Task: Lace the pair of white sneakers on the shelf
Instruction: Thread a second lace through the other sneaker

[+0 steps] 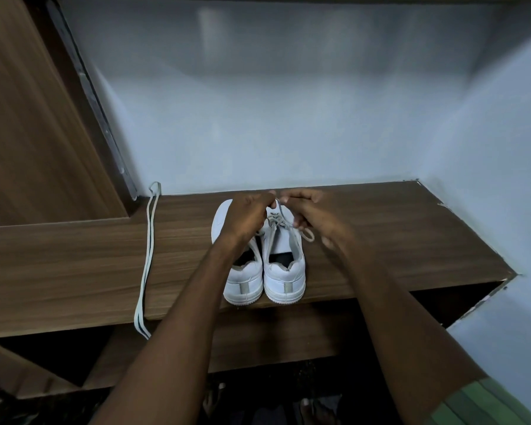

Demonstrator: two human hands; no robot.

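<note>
Both hands, left hand [247,214] and right hand [311,216], pinch the lace [281,220] over the right sneaker [284,271]. A spare lace [149,253] lies left on the shelf [396,228].

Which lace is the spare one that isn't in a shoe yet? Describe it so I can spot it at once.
Start from the wooden shelf, then go left of the pair of white sneakers. The spare lace lies there alone, doubled into a long strip running from the back wall over the front edge. No hand touches it, unlike the lace both hands are working.

Both forearms are bare to the elbow; a green sleeve [485,403] with darker folds covers the right upper arm.
</note>
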